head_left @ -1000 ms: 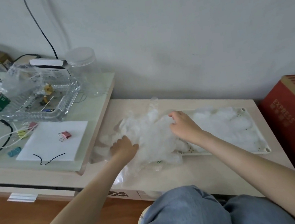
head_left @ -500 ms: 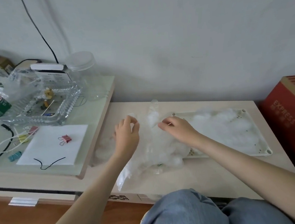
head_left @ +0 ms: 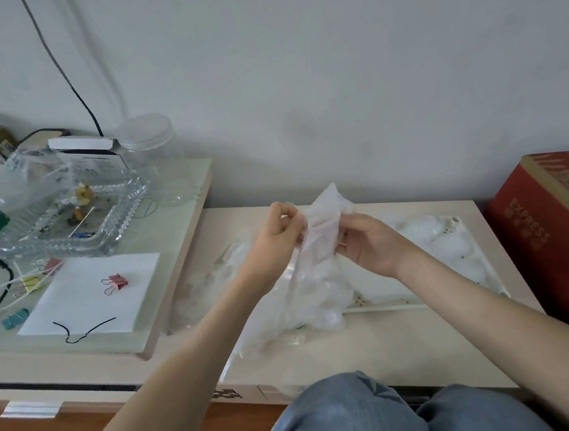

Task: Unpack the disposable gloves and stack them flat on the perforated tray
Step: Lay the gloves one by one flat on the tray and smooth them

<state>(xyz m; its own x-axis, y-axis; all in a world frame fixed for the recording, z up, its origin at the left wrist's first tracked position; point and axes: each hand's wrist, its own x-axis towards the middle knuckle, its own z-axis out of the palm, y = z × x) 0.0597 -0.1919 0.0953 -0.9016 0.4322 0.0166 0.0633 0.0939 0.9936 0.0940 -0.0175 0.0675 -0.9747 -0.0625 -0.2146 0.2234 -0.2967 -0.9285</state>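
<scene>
Between the two raised hands, a thin translucent glove (head_left: 321,222) hangs above the table. The left hand (head_left: 275,240) has its fingers curled in, thumb and forefinger pinching the glove's left edge. The right hand (head_left: 371,245) curls its fingers round the right edge, thumb on top. How many layers sit in that grip cannot be told. The film is crumpled and milky, its upper tip standing up, its lower end trailing into the loose heap of gloves (head_left: 318,301) below. That heap lies partly on the pale table (head_left: 374,352) and partly over the left end of the white perforated tray (head_left: 387,307), whose holes show only near the front rim; more crinkled film covers the rest.
</scene>
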